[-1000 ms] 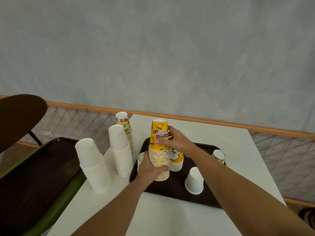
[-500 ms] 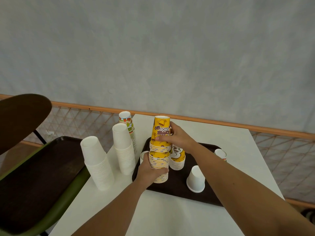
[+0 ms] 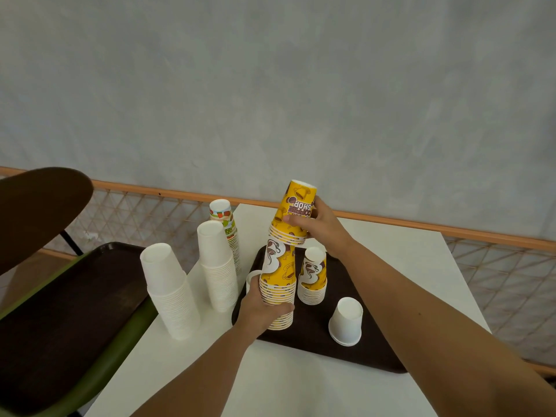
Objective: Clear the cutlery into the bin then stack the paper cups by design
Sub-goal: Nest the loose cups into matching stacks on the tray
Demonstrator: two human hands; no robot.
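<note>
I am judging the stack-by-design step to be in hand. My right hand [image 3: 323,228] is gripping a tilted batch of yellow cups [image 3: 296,212] at the top of the lower yellow stack [image 3: 278,284] (standing on the brown tray [image 3: 376,350]), which my left hand [image 3: 261,311] is clasping. The next move is calling for a steadied base and a squared batch.

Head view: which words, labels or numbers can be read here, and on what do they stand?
"COFFEE SHOP": printed on the outermost of the upper yellow cups, reading upside down, gripped by the right hand.
Lower yellow stack: a white and brown swirl print, no words legible.
Patterned cups at the back: coloured shapes only, no text to read.
</note>
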